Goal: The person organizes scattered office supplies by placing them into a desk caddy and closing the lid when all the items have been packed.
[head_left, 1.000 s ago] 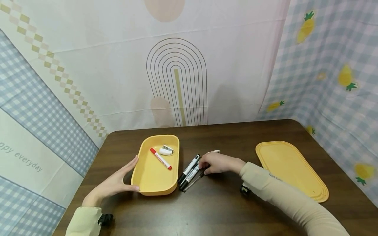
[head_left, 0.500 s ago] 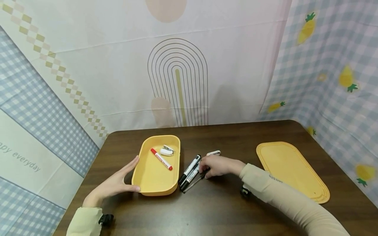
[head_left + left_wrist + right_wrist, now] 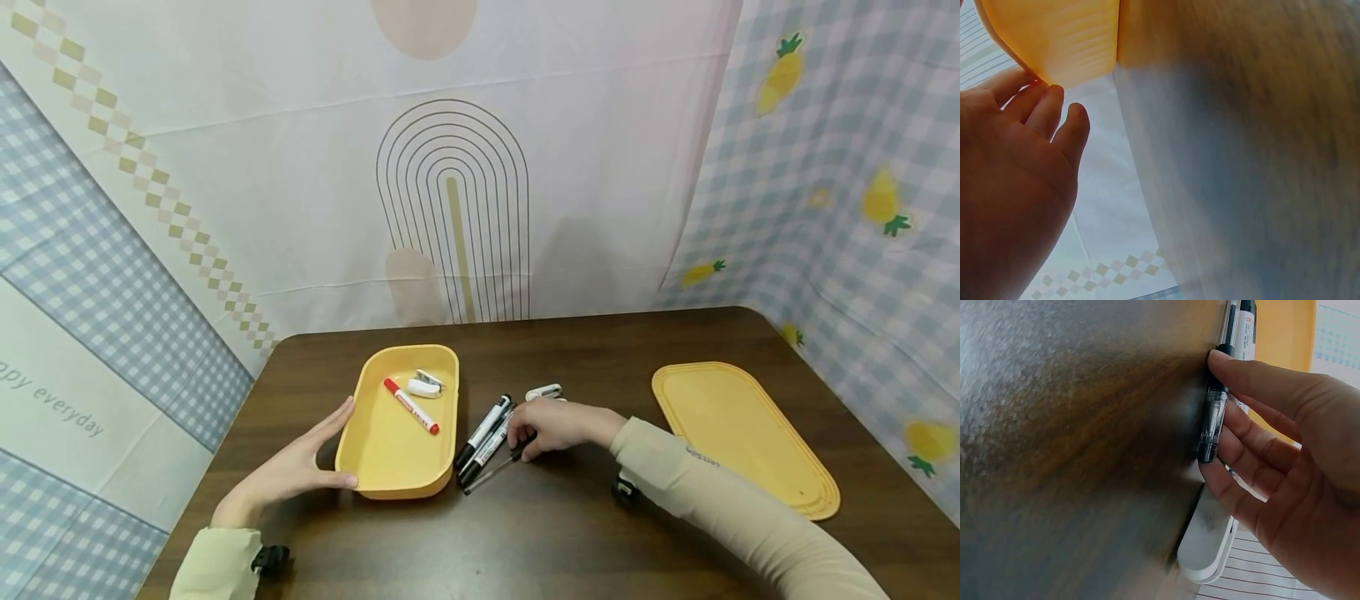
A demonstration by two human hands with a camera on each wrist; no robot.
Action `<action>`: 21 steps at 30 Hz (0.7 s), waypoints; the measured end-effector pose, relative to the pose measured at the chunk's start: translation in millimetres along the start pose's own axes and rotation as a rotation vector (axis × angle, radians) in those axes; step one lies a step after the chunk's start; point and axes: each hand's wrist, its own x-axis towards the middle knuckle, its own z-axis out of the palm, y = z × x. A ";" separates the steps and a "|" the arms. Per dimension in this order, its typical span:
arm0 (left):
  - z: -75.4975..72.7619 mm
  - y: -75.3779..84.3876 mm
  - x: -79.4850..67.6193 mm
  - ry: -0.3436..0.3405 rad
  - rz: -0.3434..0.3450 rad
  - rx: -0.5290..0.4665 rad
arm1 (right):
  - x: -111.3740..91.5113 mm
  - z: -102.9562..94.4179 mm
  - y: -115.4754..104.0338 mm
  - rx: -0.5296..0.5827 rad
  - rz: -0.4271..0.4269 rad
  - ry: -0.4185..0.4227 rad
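My left hand [image 3: 292,475] lies against the left side of a yellow plastic box [image 3: 393,458], thumb and straight fingers spread along its wall. Inside the box are a red-capped marker [image 3: 411,407] and a small white stapler [image 3: 426,387]. Right of the box, my right hand [image 3: 555,425] pinches a clear gel pen with a black grip [image 3: 1213,419] between thumb and fingers, low over the table. The pen's other end points left, past two black-and-white markers [image 3: 482,429] [image 3: 483,454]. A white, round-ended object [image 3: 1204,540] lies just behind the right hand.
A yellow lid [image 3: 742,433] lies flat on the right of the dark wooden table [image 3: 600,533]. Patterned cloth [image 3: 600,167] hangs behind the table and along both sides.
The pen has swung slightly away from the markers, with its gripped end shifting a little to the right and towards me. The left hand and box keep their place.
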 end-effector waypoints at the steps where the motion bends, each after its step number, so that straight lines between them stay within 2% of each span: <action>1: 0.0 0.5 -0.2 -0.001 -0.004 -0.004 | -0.2 0.3 0.2 0.001 -0.001 -0.004; 7: 0.3 1.5 -1.1 -0.003 -0.024 -0.022 | -2.6 0.5 -0.7 0.004 0.011 -0.023; 14: 0.4 -0.8 0.0 0.006 0.018 0.028 | -7.8 -1.3 -1.9 0.015 0.020 -0.037; 21: -0.8 -0.2 0.3 0.004 0.014 0.023 | -13.2 -1.7 0.8 -0.003 0.017 -0.032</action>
